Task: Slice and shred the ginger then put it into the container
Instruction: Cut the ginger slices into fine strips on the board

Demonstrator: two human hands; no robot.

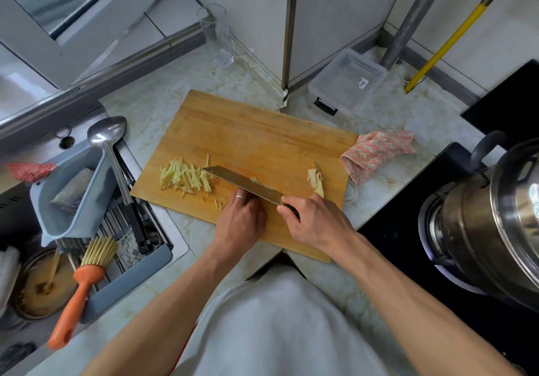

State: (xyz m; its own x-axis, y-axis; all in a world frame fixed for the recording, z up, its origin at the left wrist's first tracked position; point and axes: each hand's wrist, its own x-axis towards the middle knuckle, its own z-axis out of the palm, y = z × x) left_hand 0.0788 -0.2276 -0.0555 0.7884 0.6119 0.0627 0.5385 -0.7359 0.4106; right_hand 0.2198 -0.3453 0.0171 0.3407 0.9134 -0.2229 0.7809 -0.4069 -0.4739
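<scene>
Shredding is under way on the cutting board (248, 130). The right hand (313, 221) grips the knife (245, 184) by its handle; the left hand (242, 218) curls its fingers (242, 199) against the blade — whether they pin ginger I cannot tell. Shreds (185, 178) lie at nine o'clock of the blade, ginger pieces (316, 181) at three. Next, probably, more cuts — then everything goes to the container (348, 84) on the desk (393, 113) at one o'clock.
</scene>
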